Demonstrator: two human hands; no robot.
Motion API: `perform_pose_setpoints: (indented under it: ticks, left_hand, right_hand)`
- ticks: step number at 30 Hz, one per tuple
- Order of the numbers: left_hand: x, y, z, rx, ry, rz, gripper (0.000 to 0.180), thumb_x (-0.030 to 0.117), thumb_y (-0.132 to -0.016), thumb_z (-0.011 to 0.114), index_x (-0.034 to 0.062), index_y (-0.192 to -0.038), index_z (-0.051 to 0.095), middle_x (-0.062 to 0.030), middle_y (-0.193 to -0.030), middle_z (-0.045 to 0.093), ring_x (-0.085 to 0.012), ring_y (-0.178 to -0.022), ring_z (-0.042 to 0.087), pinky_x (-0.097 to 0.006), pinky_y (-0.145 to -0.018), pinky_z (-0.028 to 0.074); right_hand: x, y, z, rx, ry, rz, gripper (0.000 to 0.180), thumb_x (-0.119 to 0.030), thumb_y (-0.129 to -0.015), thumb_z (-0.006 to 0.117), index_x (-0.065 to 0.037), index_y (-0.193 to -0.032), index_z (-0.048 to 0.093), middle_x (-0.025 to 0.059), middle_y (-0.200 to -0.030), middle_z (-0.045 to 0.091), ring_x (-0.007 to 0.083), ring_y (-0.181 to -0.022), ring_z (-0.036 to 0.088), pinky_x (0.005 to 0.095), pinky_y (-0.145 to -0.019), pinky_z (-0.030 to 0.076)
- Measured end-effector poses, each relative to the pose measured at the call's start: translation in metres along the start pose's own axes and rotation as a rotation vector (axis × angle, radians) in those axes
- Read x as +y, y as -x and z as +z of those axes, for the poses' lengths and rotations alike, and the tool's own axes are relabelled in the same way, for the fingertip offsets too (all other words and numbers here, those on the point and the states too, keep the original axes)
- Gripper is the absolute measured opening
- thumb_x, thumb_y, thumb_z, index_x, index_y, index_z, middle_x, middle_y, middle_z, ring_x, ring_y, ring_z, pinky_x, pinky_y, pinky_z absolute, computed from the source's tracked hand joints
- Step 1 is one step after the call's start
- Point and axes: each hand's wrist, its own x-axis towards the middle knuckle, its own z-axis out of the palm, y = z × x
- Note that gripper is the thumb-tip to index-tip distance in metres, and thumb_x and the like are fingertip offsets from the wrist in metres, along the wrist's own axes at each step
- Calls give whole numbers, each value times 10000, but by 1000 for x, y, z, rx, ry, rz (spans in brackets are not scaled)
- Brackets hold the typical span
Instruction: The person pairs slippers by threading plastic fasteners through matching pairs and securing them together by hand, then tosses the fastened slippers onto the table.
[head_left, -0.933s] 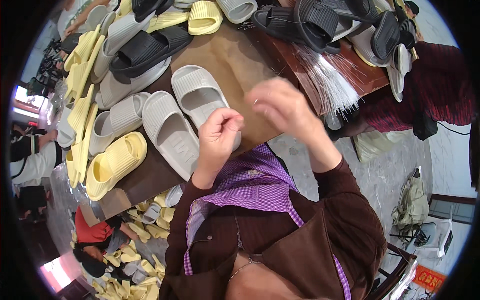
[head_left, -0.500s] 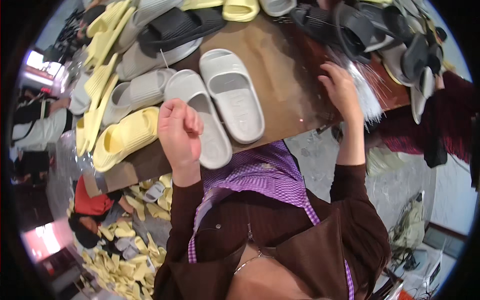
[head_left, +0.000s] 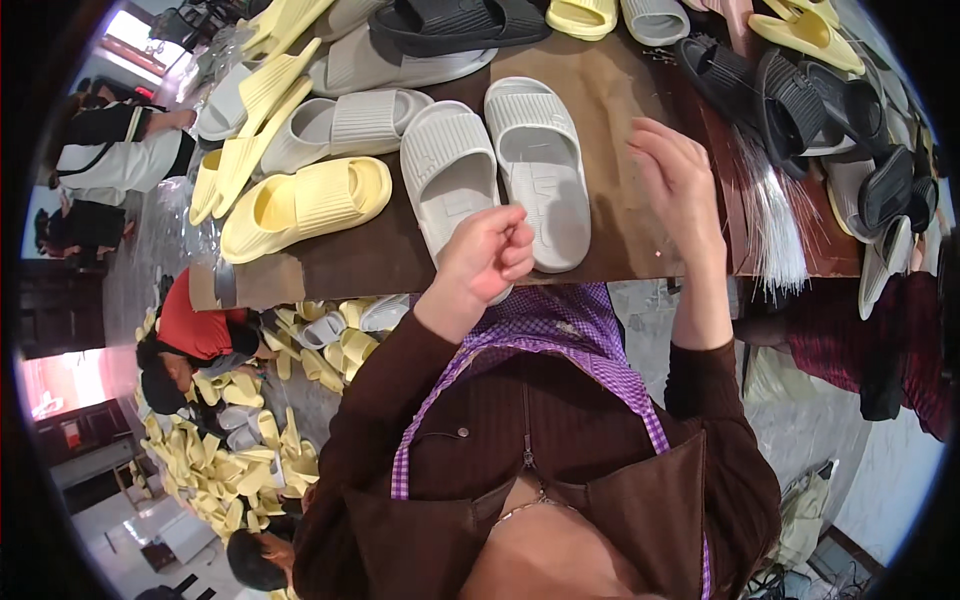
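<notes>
- Grey slippers (head_left: 495,170), a pair of pale slide sandals with ribbed straps, lie side by side on the brown table (head_left: 620,110), toes away from the person, heels near the front edge.
- Left hand (head_left: 488,252) hovers over the heel of the left slipper of the pair, curled into a loose fist with thumb against the fingers; whether anything small is pinched inside cannot be made out.
- Right hand (head_left: 680,185) is raised above the bare table just right of the pair, fingers relaxed and apart, grasping nothing.
- Just beside the pair on the left lies a yellow slipper (head_left: 305,205), with more grey and yellow ones stacked behind it, partly covering each other.
- Black slippers (head_left: 790,100) crowd the right end of the table; several run into the dark rim of the picture and are cut off.
- A bundle of thin white plastic ties (head_left: 775,215) hangs over the table edge near the right hand; single strands blur together.
- Below the table edge, a heap of yellow slippers (head_left: 235,470) covers the floor, with a person in a red top (head_left: 195,325) bent beside it, mostly hidden by the table.
- A cardboard-coloured sheet covers the middle of the table under the pair; no label or package can be told apart.
</notes>
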Motion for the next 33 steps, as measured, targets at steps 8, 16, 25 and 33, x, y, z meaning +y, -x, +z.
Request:
perform_pose_setpoints:
  ticks: [8, 16, 25, 33]
  left_hand:
    - [5, -72, 23, 129, 11, 240, 88, 103, -886, 454, 60, -810, 458, -60, -655, 478, -134, -468, 389, -277, -412, 312]
    - [8, -94, 42, 262, -45, 385, 71, 97, -911, 426, 82, -845, 447, -36, -676, 473, -125, -501, 399, -286, -432, 316]
    - [14, -111, 41, 256, 3, 442, 89, 37, -860, 405, 90, -820, 464, -26, -661, 469, -116, -503, 402, -284, -426, 300]
    - [15, -102, 39, 263, 9, 398, 82, 41, -850, 430, 65, -883, 501, -31, -683, 504, -114, -500, 416, -270, -427, 309]
  right_hand:
    - [29, -67, 88, -213, -400, 253, 205, -155, -828, 597, 20, -927, 636, 159, -830, 654, 260, -760, 638, 322, -698, 485]
    - [51, -102, 165, -474, -291, 140, 277, -231, -798, 609, 22, -910, 638, 194, -808, 641, 283, -749, 630, 370, -689, 474]
    - [36, -116, 181, -655, -344, 155, 292, -245, -704, 608, -39, -899, 679, 198, -873, 652, 312, -830, 633, 375, -768, 487]
    - [29, -114, 187, -590, -390, 265, 258, -208, -660, 620, -77, -865, 705, 156, -824, 667, 286, -785, 644, 351, -741, 497]
